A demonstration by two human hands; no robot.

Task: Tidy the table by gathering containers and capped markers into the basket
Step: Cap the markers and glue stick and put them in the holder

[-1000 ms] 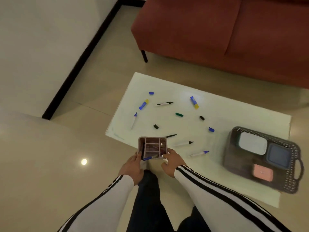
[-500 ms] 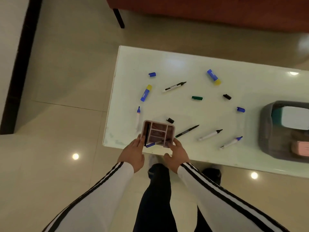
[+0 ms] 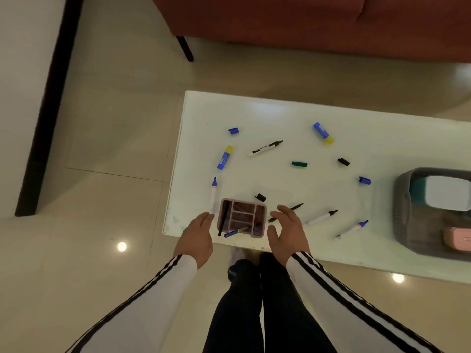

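Released since the last frame: pink divided container, standing on the table at its near edge (one black marker and one blue marker inside). My left hand and right hand flank it, fingers relaxed and spread, holding nothing.

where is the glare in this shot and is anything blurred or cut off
Head view: lamps reflect as bright spots on the floor and a soft sheen on the table; the basket at the right edge is smeared and cropped; the pink organizer looks fairly sharp; lighting is dim overall.
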